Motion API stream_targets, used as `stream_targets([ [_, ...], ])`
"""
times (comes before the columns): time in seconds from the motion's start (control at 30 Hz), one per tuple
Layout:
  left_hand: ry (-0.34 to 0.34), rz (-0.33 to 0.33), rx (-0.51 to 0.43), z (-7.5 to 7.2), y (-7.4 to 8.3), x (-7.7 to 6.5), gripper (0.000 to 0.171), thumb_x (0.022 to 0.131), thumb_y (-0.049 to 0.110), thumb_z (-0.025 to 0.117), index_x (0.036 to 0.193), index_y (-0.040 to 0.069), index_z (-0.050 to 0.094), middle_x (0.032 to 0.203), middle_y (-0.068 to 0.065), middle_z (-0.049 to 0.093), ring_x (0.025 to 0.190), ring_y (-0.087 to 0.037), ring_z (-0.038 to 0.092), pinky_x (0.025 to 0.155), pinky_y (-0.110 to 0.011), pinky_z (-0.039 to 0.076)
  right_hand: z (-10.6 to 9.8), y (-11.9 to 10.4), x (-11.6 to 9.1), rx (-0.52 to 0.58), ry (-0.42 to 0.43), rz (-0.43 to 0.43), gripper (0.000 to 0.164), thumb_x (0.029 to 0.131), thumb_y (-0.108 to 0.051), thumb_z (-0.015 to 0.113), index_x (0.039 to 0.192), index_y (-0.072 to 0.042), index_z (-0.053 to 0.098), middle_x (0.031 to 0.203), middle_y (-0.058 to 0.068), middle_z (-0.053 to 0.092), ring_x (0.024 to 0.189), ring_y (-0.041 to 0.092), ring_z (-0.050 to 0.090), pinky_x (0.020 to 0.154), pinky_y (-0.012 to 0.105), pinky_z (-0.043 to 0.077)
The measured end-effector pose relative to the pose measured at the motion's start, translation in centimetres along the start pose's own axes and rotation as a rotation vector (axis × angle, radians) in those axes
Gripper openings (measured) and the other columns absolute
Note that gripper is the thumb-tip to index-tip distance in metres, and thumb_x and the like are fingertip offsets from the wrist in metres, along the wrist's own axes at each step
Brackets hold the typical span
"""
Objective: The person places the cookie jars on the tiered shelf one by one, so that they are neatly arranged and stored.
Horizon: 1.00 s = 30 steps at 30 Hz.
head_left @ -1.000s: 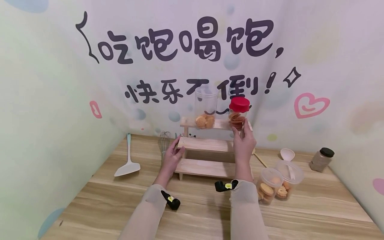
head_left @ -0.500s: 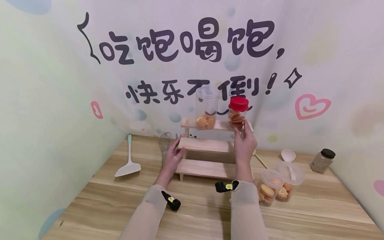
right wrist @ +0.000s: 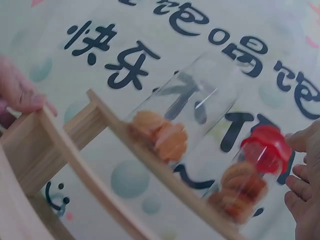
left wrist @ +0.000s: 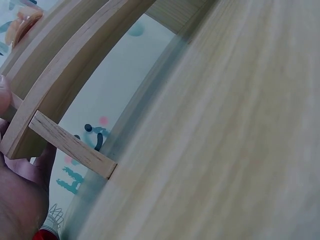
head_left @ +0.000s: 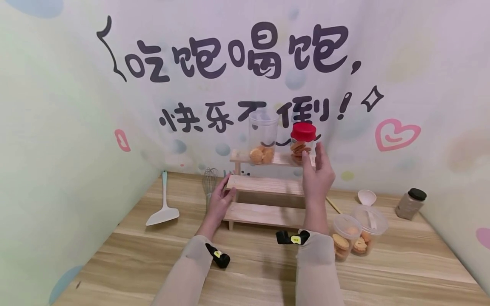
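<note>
A three-tier wooden shelf (head_left: 264,184) stands at the back of the table. My left hand (head_left: 220,199) grips the left end of its middle tier, with the thumb on top. A small clear jar with a red lid (head_left: 303,132) stands upright on the top tier at the right, with brown cookies inside. Beside this jar is my right hand (head_left: 319,176); its fingers are spread and hold nothing, and the thumb overlaps the jar in the head view. In the right wrist view the fingers (right wrist: 302,185) lie right of the jar. A taller clear jar (head_left: 263,131) with cookies stands left of it.
Two clear tubs of cookies, a front one (head_left: 342,242) and a rear one (head_left: 367,236), stand to the right. Behind them are a pink ladle (head_left: 367,197) and a black-lidded jar (head_left: 411,204). A white spatula (head_left: 164,213) and a whisk (head_left: 209,180) lie left.
My right hand has let go of the red-lidded jar and moved slightly right, its fingers opening. The jar stays on the top tier. My left hand keeps its grip on the shelf.
</note>
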<state>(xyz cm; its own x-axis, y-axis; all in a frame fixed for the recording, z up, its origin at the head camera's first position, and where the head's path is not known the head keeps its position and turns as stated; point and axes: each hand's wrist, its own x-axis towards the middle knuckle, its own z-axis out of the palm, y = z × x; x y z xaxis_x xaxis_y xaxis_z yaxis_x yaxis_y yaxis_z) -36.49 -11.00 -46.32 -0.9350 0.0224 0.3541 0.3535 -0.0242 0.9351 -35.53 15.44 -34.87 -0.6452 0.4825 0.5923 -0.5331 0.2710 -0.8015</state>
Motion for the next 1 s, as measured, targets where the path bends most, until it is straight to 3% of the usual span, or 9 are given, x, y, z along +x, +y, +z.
stream_targets([
  [0.13,0.006,-0.001,-0.009,0.3,-1.6,0.2,0.062,0.101,0.023,0.062,0.157,0.015,0.035,0.165,-0.007,0.026,0.147,-0.032,0.031,0.118,-0.043,0.033,-1.1,-2.3,-0.3,0.065,-0.04,-0.019,0.052,0.094,-0.025,0.074,0.142,-0.012,0.059,0.141,0.001,0.06,0.131,0.009,0.054,0.111,0.025,0.041],
  [0.27,0.012,-0.002,0.0,0.2,-1.7,0.1,0.062,0.101,0.027,0.063,0.156,0.02,0.038,0.164,-0.005,0.028,0.145,-0.033,0.035,0.116,-0.044,0.036,-2.8,-4.5,-0.6,0.06,-0.169,-0.044,0.049,0.094,-0.024,0.074,0.14,-0.014,0.06,0.139,0.002,0.062,0.131,0.012,0.055,0.111,0.027,0.041],
  [0.43,-0.002,-0.02,-0.002,-0.2,-1.2,0.2,0.061,0.102,0.021,0.061,0.157,0.018,0.035,0.164,-0.004,0.027,0.144,-0.034,0.037,0.116,-0.044,0.036,-6.1,-4.8,-0.7,-0.1,-0.356,-0.138,0.044,0.096,-0.026,0.07,0.139,-0.015,0.061,0.137,-0.001,0.063,0.13,0.014,0.055,0.109,0.027,0.044],
  [0.6,-0.025,-0.017,-0.001,-0.4,-1.3,0.5,0.06,0.104,0.014,0.057,0.158,0.015,0.031,0.166,-0.011,0.022,0.147,-0.036,0.03,0.119,-0.046,0.031,-10.2,-2.5,-1.1,-0.327,-0.477,-0.255,0.041,0.097,-0.026,0.07,0.136,-0.014,0.063,0.135,0.002,0.065,0.127,0.023,0.059,0.104,0.015,0.043],
  [0.67,-0.029,-0.012,-0.004,-0.4,-1.3,0.6,0.06,0.104,0.015,0.056,0.158,0.015,0.031,0.166,-0.01,0.021,0.148,-0.034,0.028,0.12,-0.045,0.029,-11.9,-1.4,-1.6,-0.425,-0.507,-0.301,0.04,0.097,-0.025,0.069,0.135,-0.015,0.064,0.133,0.003,0.066,0.124,0.026,0.061,0.1,0.017,0.045],
  [0.8,-0.027,-0.001,-0.018,-0.4,-1.5,0.5,0.062,0.103,0.022,0.059,0.158,0.016,0.031,0.166,-0.007,0.023,0.148,-0.03,0.03,0.12,-0.042,0.03,-14.8,1.2,-3.3,-0.511,-0.492,-0.414,0.029,0.094,-0.016,0.072,0.123,-0.012,0.072,0.116,0.007,0.074,0.097,0.023,0.07,0.083,0.025,0.051],
  [0.9,-0.017,0.008,-0.022,-0.4,-1.6,0.5,0.064,0.101,0.027,0.061,0.158,0.017,0.033,0.165,-0.004,0.026,0.148,-0.027,0.03,0.12,-0.041,0.031,-16.3,3.1,-4.8,-0.469,-0.429,-0.507,0.021,0.089,-0.004,0.074,0.109,-0.008,0.076,0.101,0.007,0.077,0.077,0.012,0.068,0.064,0.018,0.051],
  [1.0,-0.015,0.017,-0.022,-0.4,-1.7,0.4,0.064,0.101,0.029,0.062,0.157,0.019,0.035,0.164,-0.003,0.028,0.149,-0.025,0.029,0.12,-0.04,0.03,-16.8,4.3,-6.4,-0.362,-0.375,-0.61,0.021,0.084,0.005,0.074,0.102,-0.004,0.076,0.097,0.01,0.076,0.082,0.012,0.069,0.069,0.01,0.052],
])
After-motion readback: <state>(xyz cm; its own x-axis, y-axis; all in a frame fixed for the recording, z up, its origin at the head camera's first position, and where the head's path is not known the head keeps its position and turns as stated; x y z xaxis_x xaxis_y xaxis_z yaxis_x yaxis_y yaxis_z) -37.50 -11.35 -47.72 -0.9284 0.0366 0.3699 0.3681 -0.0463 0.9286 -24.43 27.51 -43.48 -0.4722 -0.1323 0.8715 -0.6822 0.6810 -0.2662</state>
